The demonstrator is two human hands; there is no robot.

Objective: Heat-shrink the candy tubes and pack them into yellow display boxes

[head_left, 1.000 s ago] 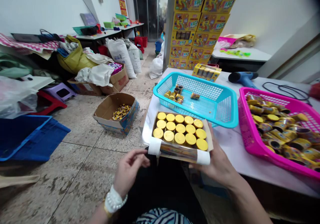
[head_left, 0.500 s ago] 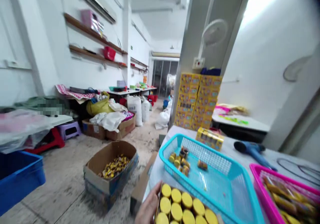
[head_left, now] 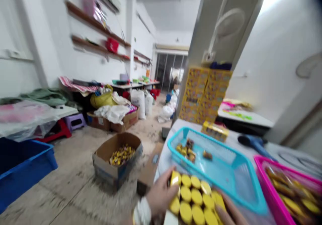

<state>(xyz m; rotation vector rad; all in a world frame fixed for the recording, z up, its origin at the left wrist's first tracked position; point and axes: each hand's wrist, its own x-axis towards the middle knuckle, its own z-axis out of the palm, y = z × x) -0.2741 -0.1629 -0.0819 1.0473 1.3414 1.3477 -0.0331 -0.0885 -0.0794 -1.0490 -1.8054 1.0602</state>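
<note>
A small box packed with rows of round yellow-topped tubs [head_left: 196, 195] is at the bottom of the view, near the table's front edge. My left hand [head_left: 161, 193], with a white band at its wrist, grips the box's left side, thumb over the tops. On the right side, the fingers of my right hand [head_left: 230, 210] press against the box; the rest of that hand is out of frame. Just beyond the box is a blue plastic basket [head_left: 241, 186] with several small yellow-and-brown pieces [head_left: 186, 151] in it. The picture is somewhat blurred.
A pink basket [head_left: 260, 171] of wrapped yellow-brown packs stands at right, near a blue heat-gun-like tool [head_left: 256, 144]. Yellow boxes [head_left: 201, 94] are stacked by the pillar. On the floor sit a carton [head_left: 105, 151] of small pieces and a blue bin [head_left: 32, 178].
My right hand has come into view at the box's right side. The box appears higher in view, and my left thumb now lies over its tops. The camera has shifted slightly.
</note>
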